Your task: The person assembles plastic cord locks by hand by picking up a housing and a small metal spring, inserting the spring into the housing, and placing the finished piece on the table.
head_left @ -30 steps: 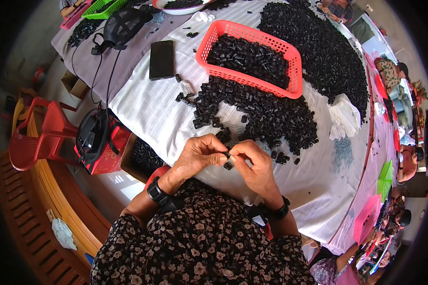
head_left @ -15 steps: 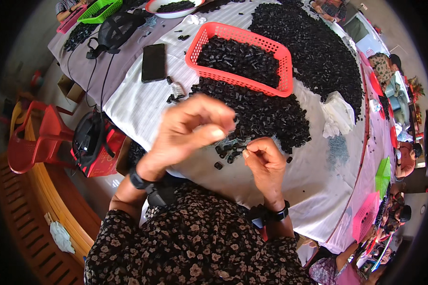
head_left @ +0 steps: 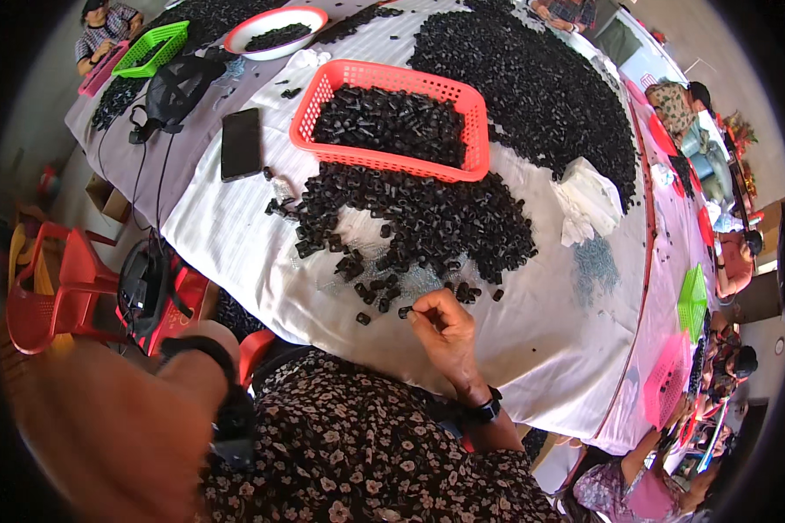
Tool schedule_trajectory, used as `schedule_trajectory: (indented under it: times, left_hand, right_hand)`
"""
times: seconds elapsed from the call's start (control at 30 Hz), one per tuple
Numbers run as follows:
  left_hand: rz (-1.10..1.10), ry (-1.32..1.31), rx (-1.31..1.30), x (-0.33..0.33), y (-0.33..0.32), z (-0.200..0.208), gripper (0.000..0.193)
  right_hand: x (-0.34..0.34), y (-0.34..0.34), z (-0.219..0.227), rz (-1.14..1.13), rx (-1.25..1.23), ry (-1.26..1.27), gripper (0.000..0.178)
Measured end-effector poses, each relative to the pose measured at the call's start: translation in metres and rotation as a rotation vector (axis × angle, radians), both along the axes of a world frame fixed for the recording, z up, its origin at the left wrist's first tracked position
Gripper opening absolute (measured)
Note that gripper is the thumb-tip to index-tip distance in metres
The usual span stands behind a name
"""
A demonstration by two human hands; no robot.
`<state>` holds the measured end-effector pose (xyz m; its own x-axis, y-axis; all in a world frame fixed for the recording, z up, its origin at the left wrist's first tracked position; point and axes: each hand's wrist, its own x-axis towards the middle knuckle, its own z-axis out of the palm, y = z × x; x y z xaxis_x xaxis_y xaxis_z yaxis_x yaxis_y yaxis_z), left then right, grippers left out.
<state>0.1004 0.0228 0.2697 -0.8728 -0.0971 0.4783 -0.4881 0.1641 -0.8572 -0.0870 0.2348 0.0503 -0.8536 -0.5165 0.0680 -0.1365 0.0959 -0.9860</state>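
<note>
My right hand (head_left: 447, 336) hovers over the near part of the cloth, thumb and forefinger pinching a small black plastic piece (head_left: 405, 312). Just beyond it lie a loose heap of the same black pieces (head_left: 488, 222) and a scatter of thin, silvery bits (head_left: 419, 281), too fine to make out. My left hand (head_left: 118, 427) is raised close to the camera at the lower left, away from the table. Motion smears its fingers, so I cannot see whether they hold anything. Behind the heap stands a red perforated basket (head_left: 475, 139) filled with black pieces.
A phone (head_left: 241, 145) and a small clear bag (head_left: 282, 186) lie left of the basket. A larger black pile (head_left: 532, 96) spreads behind it. White crumpled paper (head_left: 589, 196) is to the right. Red chairs (head_left: 78, 279) stand at left; other people sit around the table.
My left hand has swung from above the heap down to the lower left. My right hand still pinches a small black piece. The whole view has shifted, showing more of the heap.
</note>
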Motion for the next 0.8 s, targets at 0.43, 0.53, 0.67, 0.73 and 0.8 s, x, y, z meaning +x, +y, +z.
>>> schedule_trajectory:
  times: [0.43,0.53,0.67,0.73,0.8]
  left_hand:
    - [-0.159,0.067,0.270,-0.050,0.012,0.007,0.042]
    - [-0.204,0.094,0.339,-0.057,0.009,0.004,0.042]
    - [-0.256,0.111,0.457,-0.013,0.009,-0.034,0.042]
    - [-0.284,0.111,0.481,-0.014,0.000,-0.035,0.042]
    - [-0.320,0.113,0.494,-0.017,-0.010,-0.032,0.042]
  right_hand:
    - [0.006,0.006,0.005,0.004,0.007,-0.001,0.009]
    - [0.004,0.004,0.002,0.024,-0.012,-0.004,0.009]
    - [-0.001,0.012,0.000,-0.016,0.034,0.012,0.009]
    - [-0.003,-0.001,0.002,-0.017,0.004,-0.031,0.009]
    - [-0.001,0.002,0.000,-0.027,0.016,0.028,0.009]
